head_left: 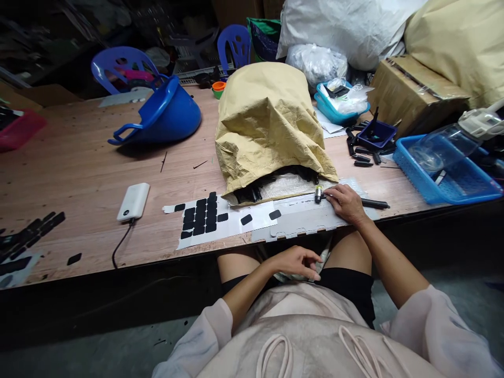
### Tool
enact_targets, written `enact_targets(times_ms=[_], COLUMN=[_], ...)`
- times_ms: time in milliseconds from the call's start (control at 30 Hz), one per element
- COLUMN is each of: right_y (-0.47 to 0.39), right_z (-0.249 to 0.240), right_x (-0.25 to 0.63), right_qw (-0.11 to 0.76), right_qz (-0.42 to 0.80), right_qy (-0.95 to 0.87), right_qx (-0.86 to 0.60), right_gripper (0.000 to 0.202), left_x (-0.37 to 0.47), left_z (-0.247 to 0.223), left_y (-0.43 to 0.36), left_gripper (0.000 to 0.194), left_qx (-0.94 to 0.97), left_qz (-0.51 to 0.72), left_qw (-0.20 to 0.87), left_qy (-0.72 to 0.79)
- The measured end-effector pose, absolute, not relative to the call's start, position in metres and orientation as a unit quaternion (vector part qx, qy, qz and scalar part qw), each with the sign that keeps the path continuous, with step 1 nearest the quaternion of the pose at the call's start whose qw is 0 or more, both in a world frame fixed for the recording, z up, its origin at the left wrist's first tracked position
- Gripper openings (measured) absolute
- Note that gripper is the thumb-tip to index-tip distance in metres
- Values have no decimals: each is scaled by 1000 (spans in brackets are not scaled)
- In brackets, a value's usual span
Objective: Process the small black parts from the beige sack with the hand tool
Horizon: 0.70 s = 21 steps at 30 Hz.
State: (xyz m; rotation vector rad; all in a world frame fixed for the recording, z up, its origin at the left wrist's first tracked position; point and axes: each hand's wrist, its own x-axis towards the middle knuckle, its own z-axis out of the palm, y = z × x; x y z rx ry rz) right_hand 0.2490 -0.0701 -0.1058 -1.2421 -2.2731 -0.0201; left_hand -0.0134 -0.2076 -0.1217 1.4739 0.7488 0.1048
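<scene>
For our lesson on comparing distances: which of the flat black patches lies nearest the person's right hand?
The lone patch at the right end of the white sheet is nearest the right hand; the other patches lie farther left.

No readable text or numbers.

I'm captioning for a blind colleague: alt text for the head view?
A person's right hand holds a hammer-like tool on a table; the left hand is loosely open. Black pieces and a yellow sack lie nearby.
</scene>
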Motion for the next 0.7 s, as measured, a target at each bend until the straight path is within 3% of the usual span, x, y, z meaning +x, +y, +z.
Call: enact_targets(times_ms=[100, 167, 233, 300, 367, 533, 700], right_y=[-70, -70, -70, -70, -70, -71, -71], right_z=[-106, -106, -105, -104, -104, -103, -103], right_x=[249, 249, 249, 249, 249, 249, 248], right_qw=[271, 271, 271, 271, 270, 269, 269], right_qz=[-8, -11, -13, -14, -11, 0, 2], right_qy=[-845, -846, -847, -847, -846, -846, -847], right_qx=[-461, -458, -457, -458, -460, -460, -459], right_gripper=[26, 26, 26, 26, 26, 24, 24], left_x=[-28, -43, -58, -70, -75, -70, -66], left_z=[-94, -78, -65, -53, -44, -34, -36], left_y=[-179, -150, -119, -93, -76, -55, -53], left_gripper=[72, 62, 41, 32, 33, 34, 29], left_qx=[572, 589, 621, 638, 641, 640, 656], left_qz=[144, 240, 302, 274, 186, 18, 7], left_qw=[733, 630, 429, 235, 129, 95, 71], left_qy=[340, 446, 582, 680, 734, 762, 751])
